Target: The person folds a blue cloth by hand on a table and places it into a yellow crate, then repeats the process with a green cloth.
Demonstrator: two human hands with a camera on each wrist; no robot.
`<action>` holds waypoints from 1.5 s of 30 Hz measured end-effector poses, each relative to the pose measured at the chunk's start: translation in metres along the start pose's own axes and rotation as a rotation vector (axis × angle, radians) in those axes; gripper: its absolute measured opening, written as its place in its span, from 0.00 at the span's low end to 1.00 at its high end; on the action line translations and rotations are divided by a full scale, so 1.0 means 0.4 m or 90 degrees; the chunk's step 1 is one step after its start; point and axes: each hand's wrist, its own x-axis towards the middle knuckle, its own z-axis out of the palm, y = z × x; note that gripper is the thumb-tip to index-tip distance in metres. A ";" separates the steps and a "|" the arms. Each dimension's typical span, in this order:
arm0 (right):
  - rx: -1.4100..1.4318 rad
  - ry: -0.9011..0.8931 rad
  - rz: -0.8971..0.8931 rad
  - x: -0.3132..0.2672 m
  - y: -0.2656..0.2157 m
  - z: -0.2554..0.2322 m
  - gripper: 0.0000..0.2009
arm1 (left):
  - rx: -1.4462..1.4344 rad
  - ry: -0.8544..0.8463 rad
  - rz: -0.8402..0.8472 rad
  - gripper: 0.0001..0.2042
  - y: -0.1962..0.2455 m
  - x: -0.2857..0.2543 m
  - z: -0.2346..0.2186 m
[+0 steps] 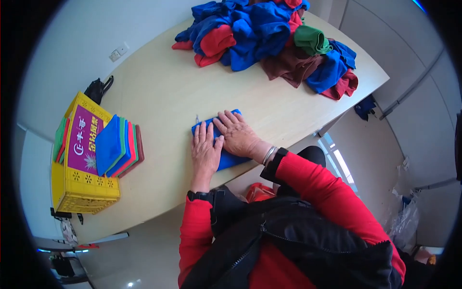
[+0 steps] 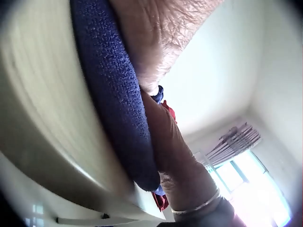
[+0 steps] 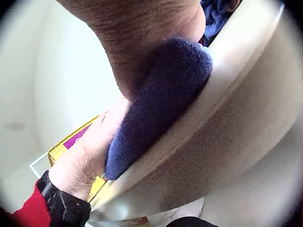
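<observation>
A folded blue cloth (image 1: 231, 161) lies flat at the table's near edge; both wrist views show its thick, rounded side, in the left wrist view (image 2: 116, 94) and the right wrist view (image 3: 158, 104). My left hand (image 1: 206, 151) rests palm down on its left part, fingers straight and pointing away from me. Across its upper middle, my right hand (image 1: 237, 135) presses flat with fingers extended, its fingertips near the far edge. The two hands touch or nearly touch at the left thumb. Much of the cloth is hidden under them.
Loose blue, red, green and brown cloths (image 1: 260, 33) are heaped along the table's far side. At the left stands a yellow crate (image 1: 91, 192) with folded cloths (image 1: 109, 144) leaning against it and a black item (image 1: 97, 90) behind. The table (image 1: 159, 96) curves at its edge.
</observation>
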 end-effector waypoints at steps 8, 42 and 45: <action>0.085 0.060 -0.003 0.008 0.005 -0.011 0.29 | 0.000 -0.028 -0.059 0.31 0.004 0.012 0.006; 0.033 -0.052 -0.060 0.019 0.023 0.004 0.31 | -0.074 0.145 -0.024 0.29 0.020 -0.035 -0.024; -0.003 -0.033 -0.032 -0.017 0.018 -0.016 0.30 | -0.046 0.125 -0.047 0.32 0.020 -0.038 0.001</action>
